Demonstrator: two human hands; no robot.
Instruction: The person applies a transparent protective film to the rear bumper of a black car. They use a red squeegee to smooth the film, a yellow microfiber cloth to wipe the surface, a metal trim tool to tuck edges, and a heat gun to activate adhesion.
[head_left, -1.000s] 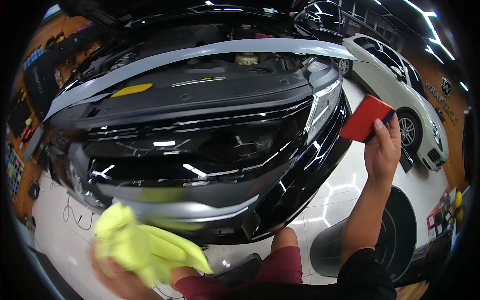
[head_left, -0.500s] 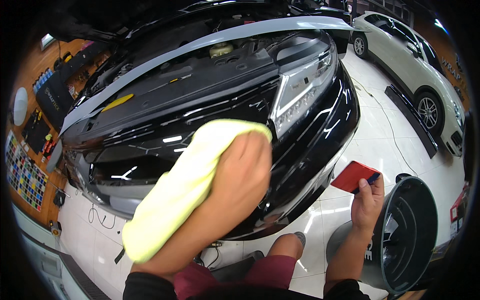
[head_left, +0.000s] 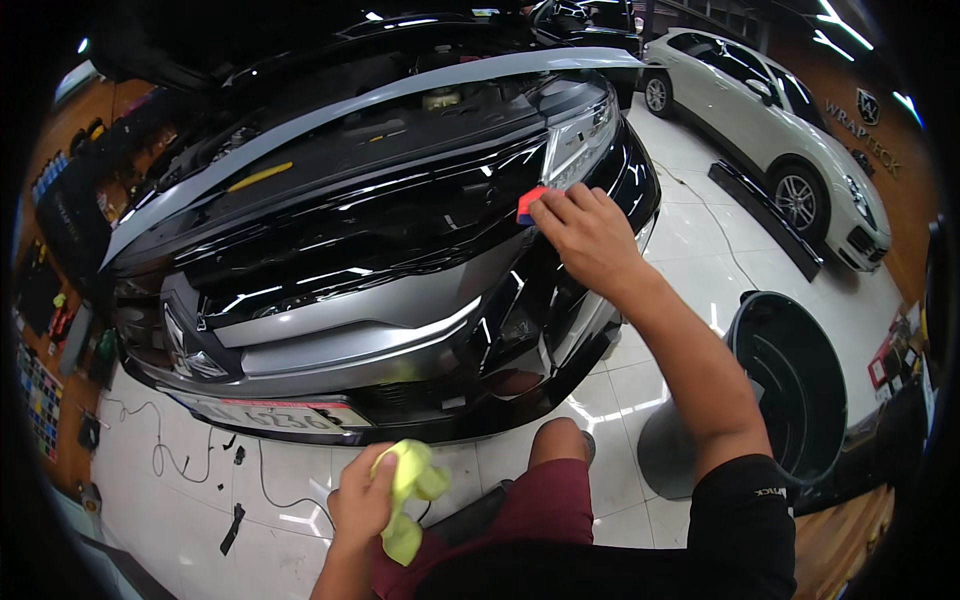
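Remotely, I see the right hand [head_left: 585, 237] pinching a red squeegee [head_left: 530, 205] near the headlight [head_left: 587, 138] of the black car [head_left: 390, 225]; the left hand [head_left: 359, 500], closed around a yellow cloth [head_left: 407, 485], has withdrawn, leaving the squeegee room.

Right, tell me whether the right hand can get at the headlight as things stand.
Probably yes: the right hand, though holding the red tool, is close to the headlight, with nothing visible between them.
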